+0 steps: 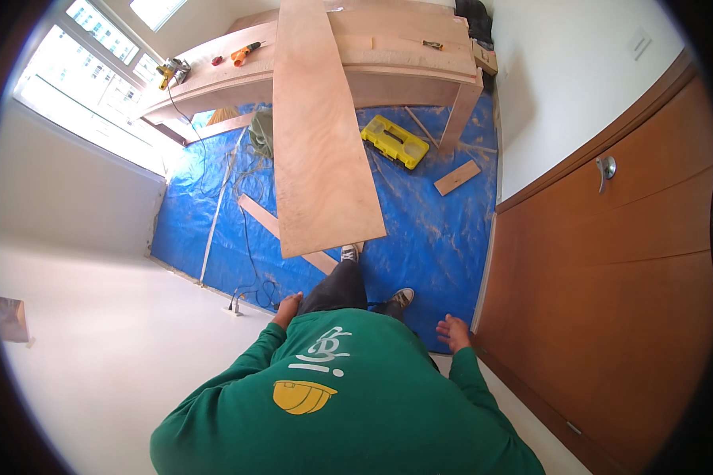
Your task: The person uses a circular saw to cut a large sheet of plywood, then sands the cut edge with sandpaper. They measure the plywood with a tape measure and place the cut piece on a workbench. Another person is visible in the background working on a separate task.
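Observation:
My left hand point(288, 306) hangs beside my left thigh, touching no board or tool. Its fingers are mostly hidden, so I cannot tell how far they are curled. On the other side, my right hand point(453, 332) hangs near the brown door, fingers apart and nothing in them. In front of me a long plywood panel point(321, 150) rests across the wooden workbench point(412, 83). Its near end juts out toward me, above my forward shoe point(349, 252). Neither hand touches the panel.
A blue tarp point(444, 245) covers the floor. On it lie a yellow toolbox point(394, 142), a short board point(457, 178), a long strip of wood point(263, 215) and a cord. An orange drill point(245, 54) and a yellow power saw point(173, 73) sit on the bench. A wooden door point(602, 261) stands right.

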`<state>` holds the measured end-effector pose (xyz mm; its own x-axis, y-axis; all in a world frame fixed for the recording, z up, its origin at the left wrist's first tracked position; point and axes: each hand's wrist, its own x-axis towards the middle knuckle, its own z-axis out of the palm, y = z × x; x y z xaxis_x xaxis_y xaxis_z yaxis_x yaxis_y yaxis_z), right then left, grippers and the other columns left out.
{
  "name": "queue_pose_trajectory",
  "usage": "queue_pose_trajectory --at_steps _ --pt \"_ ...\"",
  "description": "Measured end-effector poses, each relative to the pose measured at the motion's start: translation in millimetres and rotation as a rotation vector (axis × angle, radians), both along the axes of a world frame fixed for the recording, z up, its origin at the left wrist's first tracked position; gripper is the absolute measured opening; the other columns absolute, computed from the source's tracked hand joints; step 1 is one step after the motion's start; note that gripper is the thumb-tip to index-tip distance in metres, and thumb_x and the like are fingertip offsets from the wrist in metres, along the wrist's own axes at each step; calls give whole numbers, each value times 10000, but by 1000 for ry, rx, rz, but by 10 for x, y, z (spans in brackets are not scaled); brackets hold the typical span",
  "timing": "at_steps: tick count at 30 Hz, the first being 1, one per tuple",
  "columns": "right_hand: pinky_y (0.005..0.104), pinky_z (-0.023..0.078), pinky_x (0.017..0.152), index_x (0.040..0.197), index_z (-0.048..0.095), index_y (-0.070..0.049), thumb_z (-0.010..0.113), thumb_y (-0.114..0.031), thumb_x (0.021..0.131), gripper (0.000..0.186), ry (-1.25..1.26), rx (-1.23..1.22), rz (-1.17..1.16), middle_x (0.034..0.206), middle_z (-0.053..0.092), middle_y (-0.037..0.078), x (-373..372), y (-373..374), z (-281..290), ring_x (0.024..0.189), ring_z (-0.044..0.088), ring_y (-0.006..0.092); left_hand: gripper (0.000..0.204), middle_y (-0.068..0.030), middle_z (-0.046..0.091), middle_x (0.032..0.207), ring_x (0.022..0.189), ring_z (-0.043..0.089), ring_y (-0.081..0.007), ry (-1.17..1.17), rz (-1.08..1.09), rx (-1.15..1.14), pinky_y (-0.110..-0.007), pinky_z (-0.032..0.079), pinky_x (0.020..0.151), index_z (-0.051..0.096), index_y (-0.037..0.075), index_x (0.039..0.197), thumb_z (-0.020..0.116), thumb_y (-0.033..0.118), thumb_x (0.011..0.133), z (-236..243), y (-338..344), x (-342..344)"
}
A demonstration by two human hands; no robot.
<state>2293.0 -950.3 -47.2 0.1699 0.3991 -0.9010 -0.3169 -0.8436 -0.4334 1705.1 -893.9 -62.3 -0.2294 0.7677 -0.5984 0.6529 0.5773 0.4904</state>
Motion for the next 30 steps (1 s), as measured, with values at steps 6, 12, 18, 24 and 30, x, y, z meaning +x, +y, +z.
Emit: queue_pose_trajectory --at_steps 6,12,18,24,30 --pt "505 568 903 1269 655 -45 672 -335 1027 378 -401 66 953 1135 725 146 -172 -579 -762 1074 709 333 481 -224 744 1224 1120 706 -433 -41 -170 -61 -491 550 980 719 90 1292 555 473 1051 -126 -1 228" --pt "459 539 869 1136 703 -6 669 -333 1016 350 -332 216 791 1056 725 142 87 -998 -701 989 691 287 540 -226 710 1302 1158 678 -452 122 -738 37 -513 546 993 615 121 1432 631 390 964 -445 106 182" --pt "488 517 909 1223 659 7 583 -355 1068 401 -47 -7 180 1150 714 172 269 -915 -212 1031 672 321 493 -254 720 1228 1159 670 -460 121 -760 34 -538 529 992 633 118 1388 625 356 957 -426 240 286" --pt "608 505 978 1372 559 -31 595 -352 1060 449 55 7 -79 1262 698 177 301 -782 -366 1144 674 370 408 -252 727 1157 1104 680 -458 93 -829 144 -542 535 926 649 129 1304 622 337 954 -463 303 327" --pt "635 444 1068 1455 509 -25 598 -361 1057 529 81 44 53 1374 661 184 139 -721 -359 1287 610 380 488 -216 730 1223 1156 673 -428 48 -791 155 -502 536 1008 631 129 1384 634 327 938 -527 301 274"
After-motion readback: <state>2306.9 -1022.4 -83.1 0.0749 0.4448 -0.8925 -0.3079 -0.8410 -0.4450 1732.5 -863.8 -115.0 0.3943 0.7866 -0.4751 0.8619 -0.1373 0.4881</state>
